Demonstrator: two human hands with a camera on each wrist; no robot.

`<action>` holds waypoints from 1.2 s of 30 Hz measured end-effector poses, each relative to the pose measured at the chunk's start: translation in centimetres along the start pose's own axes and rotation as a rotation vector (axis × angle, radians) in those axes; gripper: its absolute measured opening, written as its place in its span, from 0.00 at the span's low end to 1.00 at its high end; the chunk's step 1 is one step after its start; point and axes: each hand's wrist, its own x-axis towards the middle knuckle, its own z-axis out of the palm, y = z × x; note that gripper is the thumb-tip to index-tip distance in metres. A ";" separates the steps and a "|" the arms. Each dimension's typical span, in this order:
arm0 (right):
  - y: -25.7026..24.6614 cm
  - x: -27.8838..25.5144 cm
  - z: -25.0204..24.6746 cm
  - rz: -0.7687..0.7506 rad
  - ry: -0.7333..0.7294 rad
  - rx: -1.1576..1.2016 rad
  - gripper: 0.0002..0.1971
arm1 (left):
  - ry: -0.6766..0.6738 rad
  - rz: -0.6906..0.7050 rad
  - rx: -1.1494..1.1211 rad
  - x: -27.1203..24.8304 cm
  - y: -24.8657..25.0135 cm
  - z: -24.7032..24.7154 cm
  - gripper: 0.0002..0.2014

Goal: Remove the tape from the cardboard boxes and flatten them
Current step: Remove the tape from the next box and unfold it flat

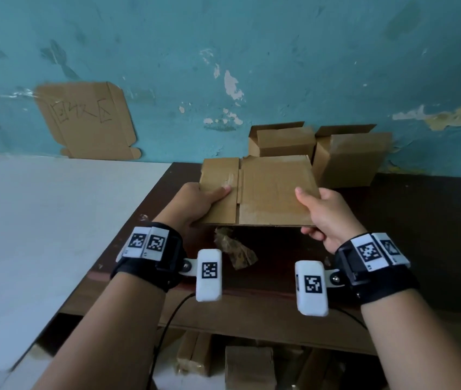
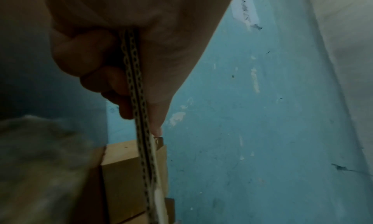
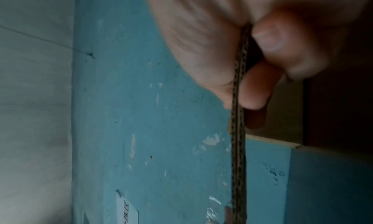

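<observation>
Flattened box [image 1: 263, 190], gripped by both hands' fingers [image 1: 218, 192], hangs over dark table [image 1: 420, 235] before peeling blue wall [image 1: 252, 52].

I see my left hand [image 1: 195, 205] and right hand [image 1: 326, 218] each gripping a near corner of a flattened cardboard box [image 1: 263, 190], thumbs on top, held above the dark table [image 1: 409, 235]. Crumpled tape [image 1: 236, 250] lies on the table below it. Two open boxes [image 1: 316, 152] stand behind against the blue wall [image 1: 223, 52].
</observation>
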 end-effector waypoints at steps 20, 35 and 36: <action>-5.9 0.0 16.3 0.046 -0.119 0.079 0.24 | 0.218 -0.207 0.186 0.5 -2.8 -16.9 0.42; -8.6 0.1 31.6 0.218 -0.578 0.010 0.16 | 0.396 -0.392 0.499 1.7 -11.1 -30.9 0.34; -8.6 0.5 32.3 0.242 -0.615 0.021 0.16 | 0.411 -0.401 0.502 2.1 -11.9 -31.6 0.34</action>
